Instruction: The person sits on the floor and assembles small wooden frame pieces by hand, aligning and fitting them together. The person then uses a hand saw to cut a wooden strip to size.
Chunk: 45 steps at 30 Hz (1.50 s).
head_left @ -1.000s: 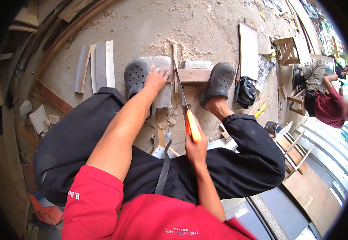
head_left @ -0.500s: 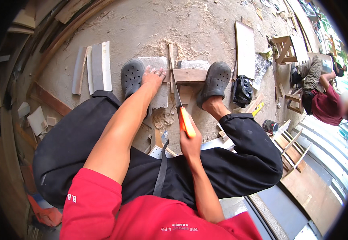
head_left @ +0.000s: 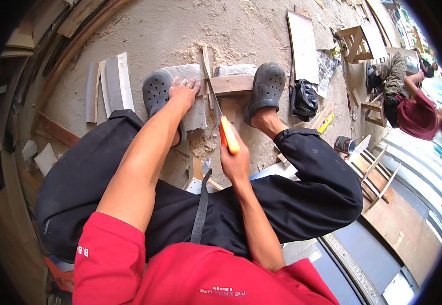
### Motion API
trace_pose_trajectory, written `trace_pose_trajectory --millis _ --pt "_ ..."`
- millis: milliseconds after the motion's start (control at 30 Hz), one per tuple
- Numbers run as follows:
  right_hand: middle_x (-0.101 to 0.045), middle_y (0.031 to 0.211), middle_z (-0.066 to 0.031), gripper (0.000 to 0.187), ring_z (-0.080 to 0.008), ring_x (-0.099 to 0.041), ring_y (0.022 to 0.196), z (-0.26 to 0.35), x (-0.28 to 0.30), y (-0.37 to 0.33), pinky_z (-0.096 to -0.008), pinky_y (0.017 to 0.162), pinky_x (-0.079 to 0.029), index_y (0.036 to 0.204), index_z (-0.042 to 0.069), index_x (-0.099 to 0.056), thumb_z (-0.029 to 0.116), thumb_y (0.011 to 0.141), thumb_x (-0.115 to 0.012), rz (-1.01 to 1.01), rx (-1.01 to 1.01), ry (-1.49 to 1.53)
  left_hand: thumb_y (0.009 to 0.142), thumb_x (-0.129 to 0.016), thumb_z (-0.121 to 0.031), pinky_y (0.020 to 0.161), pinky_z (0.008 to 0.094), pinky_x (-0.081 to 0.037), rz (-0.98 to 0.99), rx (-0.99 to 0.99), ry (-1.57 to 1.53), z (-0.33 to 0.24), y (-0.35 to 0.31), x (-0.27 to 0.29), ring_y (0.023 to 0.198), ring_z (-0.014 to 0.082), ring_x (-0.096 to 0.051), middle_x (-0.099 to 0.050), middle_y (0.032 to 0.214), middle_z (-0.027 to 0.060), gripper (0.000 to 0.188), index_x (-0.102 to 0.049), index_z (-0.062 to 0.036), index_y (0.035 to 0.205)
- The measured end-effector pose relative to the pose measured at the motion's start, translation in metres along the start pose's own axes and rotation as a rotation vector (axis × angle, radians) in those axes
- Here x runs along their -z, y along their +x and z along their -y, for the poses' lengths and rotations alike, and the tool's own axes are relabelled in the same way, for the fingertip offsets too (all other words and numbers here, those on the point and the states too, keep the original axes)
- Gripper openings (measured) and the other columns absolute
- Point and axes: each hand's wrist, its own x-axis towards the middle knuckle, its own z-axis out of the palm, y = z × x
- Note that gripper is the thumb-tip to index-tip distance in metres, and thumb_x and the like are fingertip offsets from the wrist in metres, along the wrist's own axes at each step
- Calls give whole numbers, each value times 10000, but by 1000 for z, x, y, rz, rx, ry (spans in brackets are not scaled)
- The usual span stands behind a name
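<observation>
My right hand [head_left: 236, 158] is wrapped round the orange handle of a handsaw [head_left: 214, 99]. The saw's narrow blade slants forward across a brown wooden board [head_left: 233, 84] lying crosswise between my shoes. Near the blade, a thin wood strip [head_left: 205, 57] runs away from me, crossing the board. My left hand [head_left: 184, 91] lies with fingers stretched out over the board's left end, beside the left dark clog [head_left: 157, 91]. My right clog [head_left: 268, 84] rests at the board's other end. Pale blocks [head_left: 237, 69] lie under and behind the board.
Sawdust lies on the rough floor beyond the strip. Loose planks [head_left: 114, 84] are at the left; a white board [head_left: 302, 46], black plastic bag [head_left: 304, 100] and can [head_left: 344, 145] are at the right. A person in a dark red shirt [head_left: 417, 114] sits far right.
The saw and my right hand have moved forward along the cut line. My left hand stays on the board. The whole view has shifted slightly.
</observation>
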Motion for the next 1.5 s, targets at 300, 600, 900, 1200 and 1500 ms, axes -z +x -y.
trace_pose_trajectory --millis 300,600,900,1200,1500 --pt "-624 1215 -226 523 -343 -606 1102 9 -1 15 -346 909 -482 1358 40 -521 15 837 -554 35 -150 74 805 -575 -77 1192 519 -137 16 -3 18 -4 2 7 1459 254 -275 -182 1622 45 841 -208 -213 1549" --pt "-617 1163 -257 530 -422 -596 1056 6 -1 14 -404 853 -513 1363 96 -531 40 838 -569 24 -172 82 762 -625 -173 1174 572 -133 30 28 37 -8 5 -2 1455 288 -282 -193 1619 57 891 -207 -230 1546" --pt "-612 1235 -231 558 -375 -580 1158 -3 11 -15 -392 927 -493 1363 74 -532 0 812 -572 -14 27 40 734 -690 -188 1177 571 -121 -12 55 20 -10 9 -10 1458 281 -276 -182 1622 52 942 -213 -235 1545" --pt "-617 1281 -185 558 -298 -579 1218 -1 19 -42 -340 989 -459 1355 32 -535 -54 804 -550 15 -23 86 742 -699 -197 1183 548 -122 -29 47 -16 -10 2 -8 1464 274 -262 -197 1619 46 945 -209 -238 1548" --pt "-627 1262 -197 505 -259 -601 1199 -23 10 -38 -327 986 -460 1340 4 -543 -35 836 -546 -13 -11 135 769 -653 -174 1186 553 -97 13 61 -50 -10 1 -7 1472 264 -241 -167 1626 45 912 -191 -221 1554"
